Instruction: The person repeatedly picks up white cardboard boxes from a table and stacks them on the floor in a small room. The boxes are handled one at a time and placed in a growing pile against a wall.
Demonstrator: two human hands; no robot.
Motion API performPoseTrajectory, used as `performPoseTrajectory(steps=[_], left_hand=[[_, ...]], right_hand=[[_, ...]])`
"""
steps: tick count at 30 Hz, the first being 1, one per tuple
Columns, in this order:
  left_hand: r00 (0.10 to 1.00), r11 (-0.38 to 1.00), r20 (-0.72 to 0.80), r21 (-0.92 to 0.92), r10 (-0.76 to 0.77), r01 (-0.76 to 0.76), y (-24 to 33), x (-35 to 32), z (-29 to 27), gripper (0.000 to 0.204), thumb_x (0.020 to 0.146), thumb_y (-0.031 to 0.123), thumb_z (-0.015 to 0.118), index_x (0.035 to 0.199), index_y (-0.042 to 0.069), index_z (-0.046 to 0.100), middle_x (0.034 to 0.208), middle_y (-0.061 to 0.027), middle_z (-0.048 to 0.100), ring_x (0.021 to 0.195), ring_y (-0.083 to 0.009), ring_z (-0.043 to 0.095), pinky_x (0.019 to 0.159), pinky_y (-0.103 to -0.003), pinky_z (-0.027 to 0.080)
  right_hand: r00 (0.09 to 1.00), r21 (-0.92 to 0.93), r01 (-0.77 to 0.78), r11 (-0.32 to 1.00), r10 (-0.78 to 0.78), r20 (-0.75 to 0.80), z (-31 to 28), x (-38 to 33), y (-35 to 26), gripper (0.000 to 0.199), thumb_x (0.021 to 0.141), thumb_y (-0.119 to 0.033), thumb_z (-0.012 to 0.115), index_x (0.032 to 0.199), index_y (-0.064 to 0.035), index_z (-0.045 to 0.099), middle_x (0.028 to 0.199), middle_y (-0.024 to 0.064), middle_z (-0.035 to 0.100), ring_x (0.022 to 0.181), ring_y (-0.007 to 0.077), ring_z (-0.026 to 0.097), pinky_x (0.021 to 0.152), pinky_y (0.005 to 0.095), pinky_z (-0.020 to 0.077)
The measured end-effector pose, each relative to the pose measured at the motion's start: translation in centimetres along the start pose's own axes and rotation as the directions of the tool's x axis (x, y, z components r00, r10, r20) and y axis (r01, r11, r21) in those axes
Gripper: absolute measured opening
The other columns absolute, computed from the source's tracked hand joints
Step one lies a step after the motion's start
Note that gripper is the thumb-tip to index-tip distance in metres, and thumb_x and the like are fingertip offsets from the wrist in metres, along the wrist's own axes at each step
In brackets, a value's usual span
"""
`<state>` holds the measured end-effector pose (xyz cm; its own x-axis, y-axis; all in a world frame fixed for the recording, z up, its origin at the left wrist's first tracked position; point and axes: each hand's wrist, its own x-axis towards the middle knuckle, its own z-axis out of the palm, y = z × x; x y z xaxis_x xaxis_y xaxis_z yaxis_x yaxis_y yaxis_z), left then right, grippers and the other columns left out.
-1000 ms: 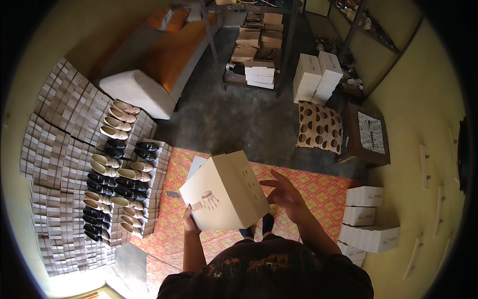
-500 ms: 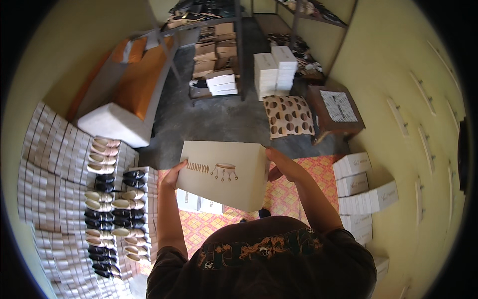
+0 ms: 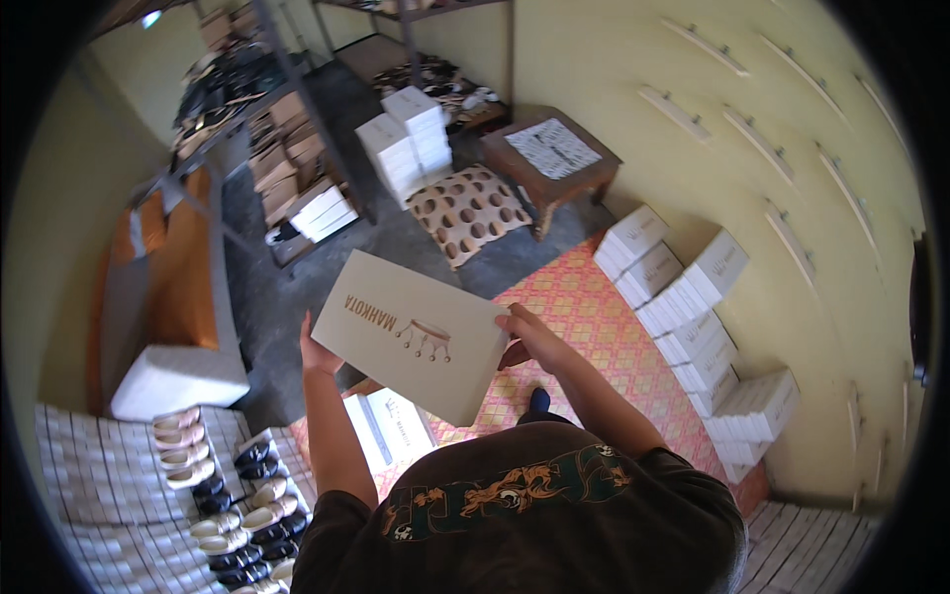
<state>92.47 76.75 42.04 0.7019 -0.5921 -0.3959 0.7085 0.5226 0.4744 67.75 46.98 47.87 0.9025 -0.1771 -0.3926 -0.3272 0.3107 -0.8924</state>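
Note:
Between my two hands is a white shoebox (image 3: 396, 327) with a crown-like drawing and lettering on its lid, held in front of my body and tilted down toward the right. My left hand (image 3: 320, 348) grips its left end, the fingers partly hidden at the side. Around the right end my right hand (image 3: 524, 337) is closed, thumb near the top edge. Lower down, partly behind the held box, another white box (image 3: 388, 428) rests on the patterned mat (image 3: 569, 287).
Stacked white shoeboxes (image 3: 683, 307) line the right wall, under small wall shelves (image 3: 762, 144). Pairs of flat shoes (image 3: 228, 530) stand in rows at lower left. Ahead are a spotted cushion (image 3: 470, 213), a brown table (image 3: 505, 158), more stacked boxes (image 3: 391, 153) and an orange-covered sofa (image 3: 183, 277).
My view and body have turned to the right, so the wall stacks show more fully. The shoebox stays in both hands and now tilts more steeply in the picture.

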Motion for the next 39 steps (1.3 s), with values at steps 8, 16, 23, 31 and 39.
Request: performPoseTrajectory(steps=[8, 16, 23, 31, 39], left_hand=[[0.972, 0.982, 0.181, -0.091, -0.149, 0.168, -17.0, 5.3, 4.3, 0.066, 0.081, 0.054, 0.042, 0.124, 0.004, 0.044, 0.123, -0.0132, 0.049, 0.110, -0.0321, 0.047, 0.090, -0.047, 0.039], [0.805, 0.596, -0.210, 0.574, -0.555, 0.561, -27.5, 7.3, 16.7, 0.073, 0.075, 0.062, 0.046, 0.130, 0.016, 0.032, 0.129, -0.0067, 0.036, 0.115, -0.0273, 0.038, 0.091, -0.050, 0.034], [0.675, 0.494, -0.114, 0.595, -0.729, 0.634, -33.6, 13.6, 20.2, 0.071, 0.079, 0.049, 0.056, 0.133, 0.018, 0.021, 0.131, -0.0061, 0.033, 0.119, -0.0264, 0.035, 0.088, -0.052, 0.035], [0.705, 0.449, -0.132, 0.686, -0.696, 0.572, -35.5, 23.1, 25.9, 0.071, 0.081, 0.037, 0.058, 0.135, 0.019, 0.015, 0.131, -0.0111, 0.032, 0.116, -0.0332, 0.039, 0.084, -0.055, 0.039], [0.621, 0.352, -0.091, 0.755, -0.779, 0.553, -34.4, 38.4, 24.4, 0.077, 0.076, 0.028, 0.066, 0.136, 0.020, 0.017, 0.129, -0.0120, 0.036, 0.115, -0.0312, 0.041, 0.082, -0.054, 0.042]], right_hand=[[0.965, 0.181, 0.051, 0.982, -0.002, -0.261, -7.8, -3.0, 3.2, 0.055, 0.078, -0.039, 0.055, 0.110, 0.0016, 0.035, 0.089, 0.0224, 0.056, 0.063, 0.0282, 0.063, 0.055, 0.0323, 0.0530], [0.842, 0.327, 0.110, 0.939, 0.087, -0.533, -18.6, -3.5, 4.1, 0.059, 0.076, -0.042, 0.058, 0.109, 0.0023, 0.036, 0.083, 0.0193, 0.056, 0.060, 0.0232, 0.062, 0.054, 0.0314, 0.0532], [0.806, 0.289, 0.067, 0.955, 0.119, -0.580, -26.6, 0.2, 2.8, 0.059, 0.075, -0.041, 0.059, 0.109, -0.0001, 0.033, 0.088, 0.0212, 0.054, 0.059, 0.0252, 0.062, 0.049, 0.0283, 0.0509], [0.743, 0.520, 0.087, 0.850, 0.292, -0.602, -32.2, 5.0, 1.8, 0.062, 0.075, -0.041, 0.061, 0.112, -0.0014, 0.030, 0.086, 0.0216, 0.054, 0.057, 0.0245, 0.062, 0.048, 0.0272, 0.0498], [0.738, 0.640, -0.144, 0.755, 0.512, -0.439, -36.6, 13.7, 1.0, 0.060, 0.073, -0.050, 0.059, 0.116, -0.0142, 0.036, 0.104, 0.0112, 0.047, 0.082, 0.0237, 0.056, 0.057, 0.0322, 0.0428]])
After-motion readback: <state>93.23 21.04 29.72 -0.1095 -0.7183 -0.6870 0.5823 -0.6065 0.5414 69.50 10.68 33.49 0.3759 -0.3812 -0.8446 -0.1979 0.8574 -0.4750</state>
